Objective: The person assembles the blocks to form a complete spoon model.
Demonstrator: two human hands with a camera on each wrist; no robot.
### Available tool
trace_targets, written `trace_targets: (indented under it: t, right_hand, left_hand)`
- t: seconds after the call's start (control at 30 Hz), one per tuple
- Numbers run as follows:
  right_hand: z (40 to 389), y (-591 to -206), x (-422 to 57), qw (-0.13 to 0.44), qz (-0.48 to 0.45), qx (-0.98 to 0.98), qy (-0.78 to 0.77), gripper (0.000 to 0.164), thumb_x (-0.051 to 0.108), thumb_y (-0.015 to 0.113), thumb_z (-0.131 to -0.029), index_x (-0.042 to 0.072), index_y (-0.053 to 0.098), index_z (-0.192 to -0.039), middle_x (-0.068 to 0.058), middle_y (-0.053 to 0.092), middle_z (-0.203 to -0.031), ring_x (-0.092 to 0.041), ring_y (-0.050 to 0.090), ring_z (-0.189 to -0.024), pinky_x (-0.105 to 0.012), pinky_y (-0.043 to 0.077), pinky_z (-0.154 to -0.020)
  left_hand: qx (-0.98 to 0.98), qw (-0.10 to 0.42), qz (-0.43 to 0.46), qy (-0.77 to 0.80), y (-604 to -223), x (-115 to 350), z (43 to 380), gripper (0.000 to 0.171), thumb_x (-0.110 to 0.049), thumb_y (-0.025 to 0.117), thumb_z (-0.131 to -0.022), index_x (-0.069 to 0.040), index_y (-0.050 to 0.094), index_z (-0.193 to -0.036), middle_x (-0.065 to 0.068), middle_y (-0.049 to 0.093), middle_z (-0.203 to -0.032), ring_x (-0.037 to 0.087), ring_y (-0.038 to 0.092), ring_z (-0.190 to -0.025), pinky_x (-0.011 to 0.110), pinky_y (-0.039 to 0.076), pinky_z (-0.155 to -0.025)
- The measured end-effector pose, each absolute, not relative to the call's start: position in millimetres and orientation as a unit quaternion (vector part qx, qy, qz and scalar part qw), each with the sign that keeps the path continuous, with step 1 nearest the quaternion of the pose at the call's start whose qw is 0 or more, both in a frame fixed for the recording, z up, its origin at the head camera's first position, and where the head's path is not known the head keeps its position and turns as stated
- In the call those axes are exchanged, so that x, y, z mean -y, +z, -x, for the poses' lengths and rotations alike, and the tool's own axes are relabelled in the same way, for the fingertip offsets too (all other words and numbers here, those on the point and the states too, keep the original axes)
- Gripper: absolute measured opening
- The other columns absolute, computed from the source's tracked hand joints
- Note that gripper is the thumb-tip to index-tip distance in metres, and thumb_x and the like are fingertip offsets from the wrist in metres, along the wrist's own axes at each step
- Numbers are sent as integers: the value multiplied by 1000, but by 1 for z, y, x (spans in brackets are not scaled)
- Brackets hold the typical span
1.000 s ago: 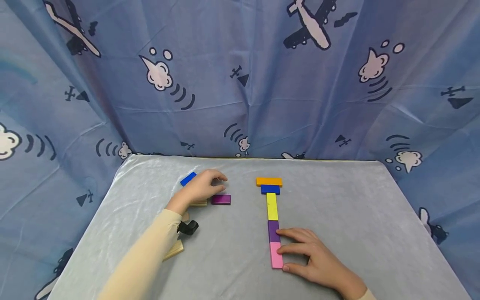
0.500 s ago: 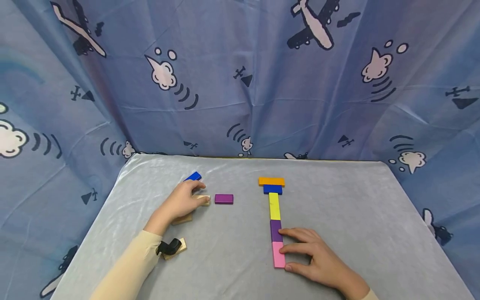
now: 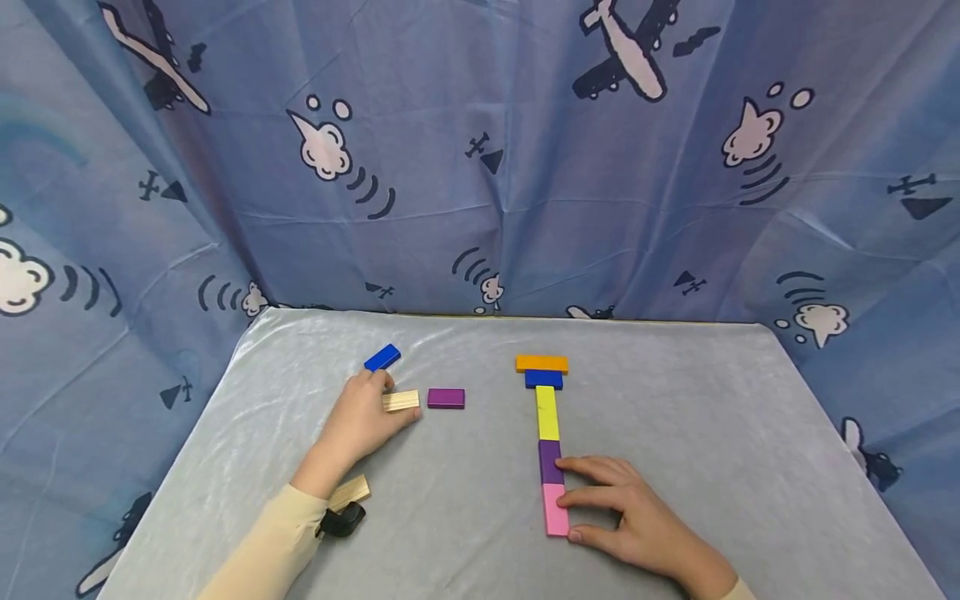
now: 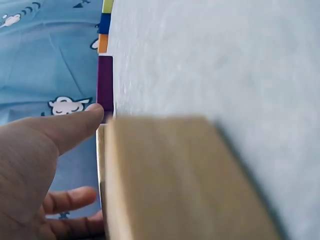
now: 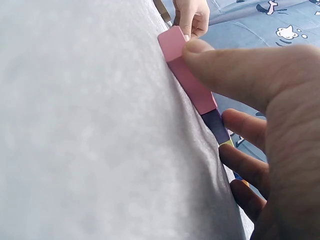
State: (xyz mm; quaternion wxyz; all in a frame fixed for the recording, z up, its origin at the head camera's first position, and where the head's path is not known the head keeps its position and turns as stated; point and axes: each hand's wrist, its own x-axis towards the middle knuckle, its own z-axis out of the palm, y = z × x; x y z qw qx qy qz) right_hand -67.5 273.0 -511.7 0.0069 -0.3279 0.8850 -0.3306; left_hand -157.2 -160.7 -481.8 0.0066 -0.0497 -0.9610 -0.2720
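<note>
My left hand [image 3: 365, 417] is at a plain wooden block [image 3: 401, 401], thumb along its near edge and a finger at its far edge, in a pinch. A blurred wooden block [image 4: 170, 175] fills the foreground of the left wrist view. My right hand [image 3: 626, 517] rests beside a row of blocks, its fingers touching the right edges of the pink block [image 3: 556, 510] and the purple block [image 3: 551, 462]. Beyond these the row continues with a yellow block [image 3: 547, 412], a blue block [image 3: 543, 379] and an orange block [image 3: 542, 363] laid crosswise.
A loose magenta block [image 3: 446, 398] lies just right of the pinched wooden block. Another blue block [image 3: 382, 357] lies behind the left hand, and a wooden block [image 3: 350, 493] lies by the left wrist. A patterned curtain [image 3: 495, 167] hangs behind the grey-clothed table [image 3: 712, 417].
My left hand moved left from near the magenta block, then lowered round the wooden block. One wooden block is now hidden from the head view. The right hand stays in place.
</note>
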Motion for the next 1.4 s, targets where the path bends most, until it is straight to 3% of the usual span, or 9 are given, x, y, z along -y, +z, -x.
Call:
trace_targets:
  t: [0.2, 0.4, 0.7, 0.93, 1.17, 1.4]
  right_hand:
    - [68, -513, -272, 4, 330, -885, -329, 34, 49, 89, -91, 53, 77, -122, 14, 62, -152, -14, 57, -136, -50, 50, -105]
    - [68, -514, -272, 1, 332, -883, -331, 34, 49, 89, -91, 53, 76, -122, 14, 62, -152, -14, 57, -136, -49, 49, -105]
    - [69, -514, -271, -7, 336, -882, -332, 34, 48, 90, -90, 52, 77, -122, 14, 62, -152, -14, 57, -136, -47, 48, -105]
    - [69, -515, -272, -4, 335, -883, -329, 34, 49, 90, -90, 52, 77, -122, 14, 62, -152, -14, 57, -136, -48, 49, -105]
    - [68, -515, -272, 4, 331, -883, -332, 34, 50, 89, -91, 54, 76, -122, 16, 60, -153, -13, 56, -136, -48, 49, -105]
    - [67, -515, -273, -17, 348, -876, -333, 35, 46, 90, -91, 50, 77, -123, 11, 62, -152, -15, 58, -135, -44, 47, -105]
  left_hand:
    - [965, 30, 25, -259, -486, 153, 157, 57, -50, 92, -85, -6, 60, -102, 8, 58, -89, 29, 55, -88, 42, 47, -74]
    - [969, 53, 26, -241, -488, 148, 160, 52, -49, 91, -86, -7, 62, -92, 9, 58, -85, 28, 55, -81, 41, 46, -69]
    - [972, 54, 38, -227, -487, 153, 159, 46, -47, 89, -89, -8, 67, -100, 6, 61, -92, 29, 57, -89, 45, 49, -74]
    - [977, 74, 60, -192, -483, 165, 160, 40, -46, 90, -85, -13, 78, -105, 3, 67, -89, 29, 61, -82, 48, 49, -71]
    - [975, 59, 80, -200, -482, 177, 168, 42, -42, 89, -84, -14, 84, -114, 9, 77, -110, 37, 69, -103, 58, 53, -89]
    - [966, 58, 109, -227, -479, 171, 183, 43, -39, 90, -86, -14, 84, -120, 11, 76, -125, 36, 67, -113, 59, 52, -97]
